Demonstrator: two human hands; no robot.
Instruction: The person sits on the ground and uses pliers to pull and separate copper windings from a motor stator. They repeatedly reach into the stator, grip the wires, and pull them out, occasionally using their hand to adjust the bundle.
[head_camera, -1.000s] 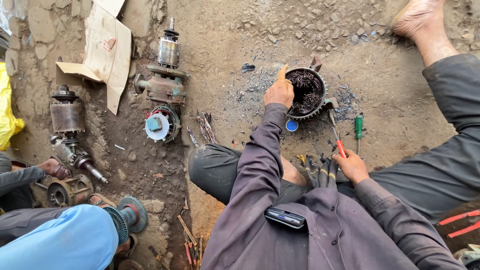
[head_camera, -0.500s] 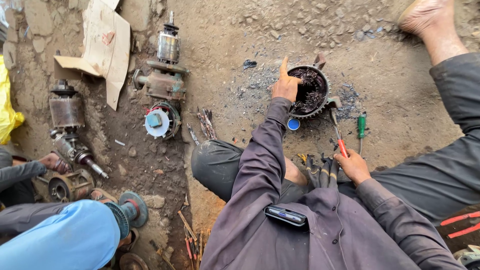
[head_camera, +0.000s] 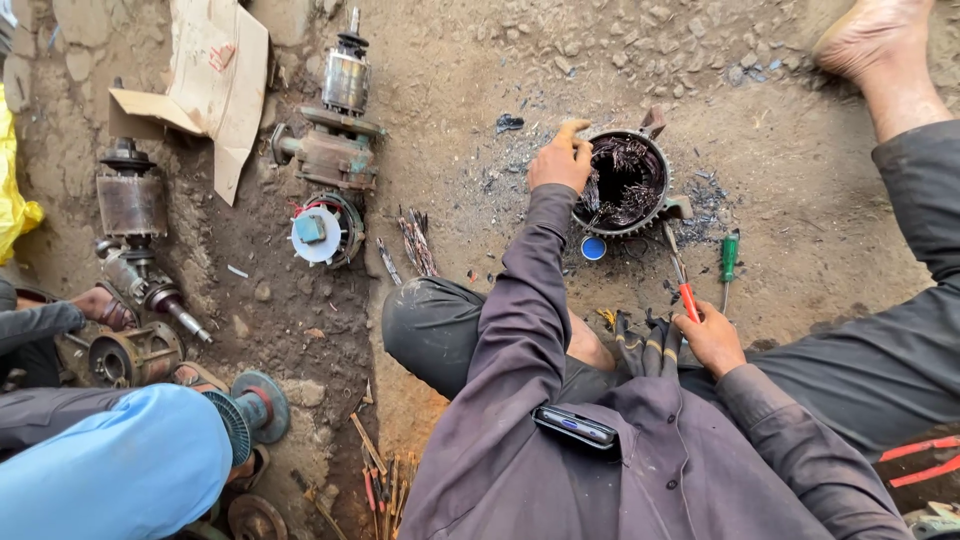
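My left hand (head_camera: 560, 160) grips the left rim of a round metal motor stator (head_camera: 628, 182) that lies on the dirt, full of dark burnt copper windings. My right hand (head_camera: 712, 338) is closed on the red handle of a screwdriver (head_camera: 680, 275) whose shaft points up toward the stator's lower edge. A green-handled screwdriver (head_camera: 728, 258) lies on the ground just right of it. A small blue cap (head_camera: 593, 248) sits below the stator. Dark work gloves (head_camera: 645, 340) rest on my lap beside my right hand.
Motor parts lie to the left: a rotor with shaft (head_camera: 340, 110), a white-centred end housing (head_camera: 318, 232), an armature (head_camera: 130, 200). Cardboard (head_camera: 215, 80) lies at the top left. Another person in blue (head_camera: 100, 470) crouches at the lower left. A bare foot (head_camera: 870, 40) is at top right. A bundle of wire strands (head_camera: 415, 245).
My left hand has shifted slightly along the stator's left rim. My right hand keeps the red-handled screwdriver in about the same place. The view has drifted a little.
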